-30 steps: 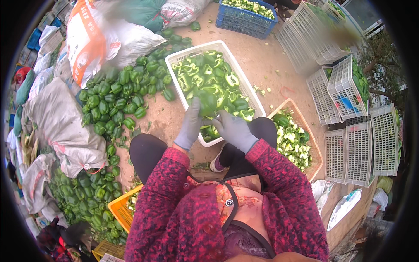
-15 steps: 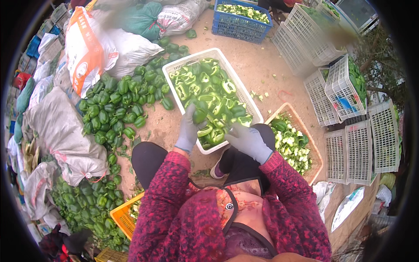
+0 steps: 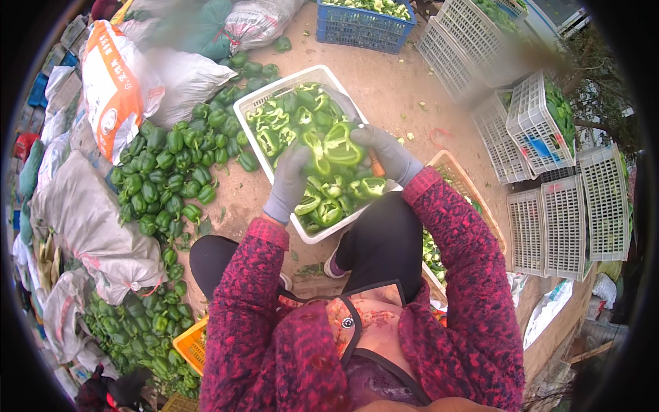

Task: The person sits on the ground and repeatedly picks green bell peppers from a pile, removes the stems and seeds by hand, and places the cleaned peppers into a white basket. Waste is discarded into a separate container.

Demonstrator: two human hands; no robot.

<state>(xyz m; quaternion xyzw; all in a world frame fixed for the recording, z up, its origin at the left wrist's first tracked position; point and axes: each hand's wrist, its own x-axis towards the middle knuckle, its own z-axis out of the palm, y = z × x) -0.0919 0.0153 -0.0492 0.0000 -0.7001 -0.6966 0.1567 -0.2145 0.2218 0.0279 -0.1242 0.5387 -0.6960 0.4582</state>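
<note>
Above the white crate (image 3: 313, 236) of cut peppers, the left hand (image 3: 291, 177) gripped the opened green pepper (image 3: 338, 145) from its eight o'clock side, while the right hand (image 3: 390, 152) clasped it from three o'clock, a brown handle (image 3: 377, 164) showing under that palm. From the pepper, a heap of whole peppers (image 3: 171, 163) lay toward nine o'clock, and a peach-coloured crate (image 3: 473, 189) stood toward four.

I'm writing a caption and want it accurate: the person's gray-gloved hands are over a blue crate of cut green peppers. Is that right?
Not quite: the crate is white, not blue, as the head view shows. The gray-gloved hands are over cut green peppers.
</note>
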